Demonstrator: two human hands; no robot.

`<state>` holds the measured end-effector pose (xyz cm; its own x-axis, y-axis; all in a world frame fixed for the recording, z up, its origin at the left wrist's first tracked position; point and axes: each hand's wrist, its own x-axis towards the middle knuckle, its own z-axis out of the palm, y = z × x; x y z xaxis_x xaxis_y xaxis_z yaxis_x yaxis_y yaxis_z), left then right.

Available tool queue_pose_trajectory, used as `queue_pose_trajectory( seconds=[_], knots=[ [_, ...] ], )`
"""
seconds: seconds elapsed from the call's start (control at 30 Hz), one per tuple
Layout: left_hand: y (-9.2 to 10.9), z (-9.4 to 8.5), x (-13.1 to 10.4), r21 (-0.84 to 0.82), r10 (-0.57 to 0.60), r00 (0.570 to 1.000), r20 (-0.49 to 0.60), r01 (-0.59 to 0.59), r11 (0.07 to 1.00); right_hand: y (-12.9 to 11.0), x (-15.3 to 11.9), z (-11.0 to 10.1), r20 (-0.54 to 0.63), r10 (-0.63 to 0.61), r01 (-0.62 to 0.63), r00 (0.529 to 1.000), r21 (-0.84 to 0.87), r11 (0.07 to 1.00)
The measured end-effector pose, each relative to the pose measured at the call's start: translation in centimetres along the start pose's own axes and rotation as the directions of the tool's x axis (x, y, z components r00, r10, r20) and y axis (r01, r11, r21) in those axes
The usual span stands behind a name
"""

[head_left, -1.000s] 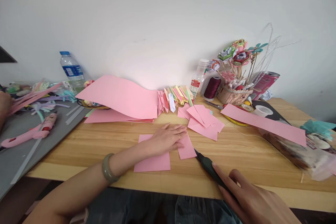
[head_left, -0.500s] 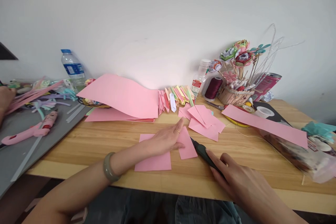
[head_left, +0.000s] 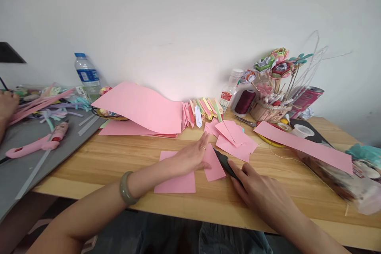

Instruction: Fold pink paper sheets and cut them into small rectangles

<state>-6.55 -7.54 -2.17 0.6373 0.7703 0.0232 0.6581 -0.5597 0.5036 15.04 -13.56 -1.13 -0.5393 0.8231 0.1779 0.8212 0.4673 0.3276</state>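
My left hand point(head_left: 193, 158) lies flat with fingers stretched out, pressing on a folded pink paper point(head_left: 215, 166). In my right hand point(head_left: 253, 184) is a dark-handled knife point(head_left: 228, 163), its tip at the right edge of that paper. The blade is mostly hidden, so I cannot tell how far it sits inside the fold. Under my left wrist rests a square pink paper point(head_left: 175, 182). Several cut pink pieces point(head_left: 233, 149) overlap just beyond the knife.
Large pink sheets point(head_left: 139, 107) lie at the back left beside folded paper strips point(head_left: 205, 111). A pink glue gun point(head_left: 38, 145) rests on the grey board at left, near another person's hand point(head_left: 7, 105). At right are a thread spool point(head_left: 245, 102), a flower basket point(head_left: 270, 112) and a long pink strip point(head_left: 303, 145).
The knife has moved up and left, from beside the folded paper to its upper right edge, and the paper's fold has parted slightly. My left hand keeps its place. The view has shifted slightly.
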Motion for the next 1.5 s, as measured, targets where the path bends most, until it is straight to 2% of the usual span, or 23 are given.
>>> queue_pose_trajectory(
  seconds=[0.27, 0.33, 0.47, 0.53, 0.63, 0.73, 0.8, 0.9, 1.03, 1.1, 1.17, 1.2, 1.27, 1.33, 1.37, 1.43, 1.5],
  knots=[
    [0.0, 0.3, 0.0, -0.035, -0.034, 0.999, 0.007, 0.034, 0.999, -0.1, 1.1, 0.5, 0.026, 0.055, -0.054, 0.998, -0.047, 0.997],
    [0.0, 0.2, -0.2, -0.054, -0.028, 1.0, -0.009, 0.028, 0.998, 0.0, 0.6, 0.4, -0.017, 0.069, -0.069, 0.997, 0.014, 0.998],
    [-0.2, 0.0, -0.2, -0.086, 0.027, 0.999, -0.039, -0.03, 0.996, 1.2, -1.4, -0.5, -0.133, 0.108, -0.073, 0.985, 0.244, 0.967],
    [-0.2, -0.4, 0.4, -0.096, 0.003, 0.999, -0.038, -0.007, 0.995, 2.3, -2.7, -1.1, -0.18, 0.151, -0.089, 0.972, 0.313, 0.946],
    [0.0, -1.5, 1.9, -0.044, -0.139, 0.99, 0.025, 0.14, 0.989, 4.1, -4.4, -1.5, -0.227, 0.253, -0.175, 0.941, 0.313, 0.933],
    [0.1, -2.9, 3.5, 0.14, -0.238, 0.967, 0.093, 0.224, 0.965, 5.5, -5.8, -1.3, -0.238, 0.329, -0.261, 0.914, 0.276, 0.925],
    [0.2, -3.8, 4.1, 0.243, -0.245, 0.959, 0.145, 0.205, 0.948, 6.1, -6.5, -1.0, -0.216, 0.392, -0.332, 0.894, 0.265, 0.905],
    [0.3, -4.8, 4.4, 0.281, -0.203, 0.948, 0.246, 0.131, 0.951, 6.7, -7.1, -0.7, -0.182, 0.458, -0.403, 0.87, 0.27, 0.874],
    [0.4, -5.5, 5.3, 0.123, -0.095, 0.938, 0.334, 0.056, 0.991, 7.4, -7.5, -0.2, -0.196, 0.496, -0.443, 0.846, 0.261, 0.858],
    [0.5, -5.6, 6.7, -0.017, -0.03, 0.974, 0.227, 0.035, 0.999, 7.8, -7.4, 0.0, -0.178, 0.521, -0.465, 0.834, 0.28, 0.84],
    [0.4, -5.7, 8.4, -0.115, -0.033, 0.999, 0.027, 0.036, 0.993, 8.1, -7.3, 0.3, -0.15, 0.541, -0.486, 0.827, 0.291, 0.824],
    [0.4, -5.7, 9.2, -0.127, -0.062, 0.995, -0.079, 0.051, 0.991, 8.2, -7.3, 0.5, -0.148, 0.544, -0.491, 0.826, 0.283, 0.824],
    [0.2, -6.0, 10.0, -0.121, -0.118, 0.952, -0.282, 0.087, 0.989, 8.5, -7.1, 0.9, -0.167, 0.534, -0.492, 0.829, 0.236, 0.838],
    [0.0, -6.4, 9.4, -0.118, -0.135, 0.917, -0.375, 0.097, 0.988, 8.8, -7.0, 1.4, -0.186, 0.513, -0.487, 0.838, 0.17, 0.857],
    [0.0, -6.6, 8.6, -0.129, -0.129, 0.926, -0.354, 0.088, 0.988, 8.9, -6.9, 1.7, -0.184, 0.505, -0.487, 0.843, 0.134, 0.863],
    [0.0, -6.9, 5.8, -0.139, -0.066, 0.984, -0.167, 0.043, 0.989, 9.1, -6.6, 2.0, -0.157, 0.501, -0.497, 0.851, 0.065, 0.865],
    [0.1, -7.0, 2.2, -0.078, -0.035, 0.999, 0.004, 0.035, 0.996, 9.2, -6.0, 2.0, -0.124, 0.504, -0.508, 0.855, 0.004, 0.861]
  ],
)
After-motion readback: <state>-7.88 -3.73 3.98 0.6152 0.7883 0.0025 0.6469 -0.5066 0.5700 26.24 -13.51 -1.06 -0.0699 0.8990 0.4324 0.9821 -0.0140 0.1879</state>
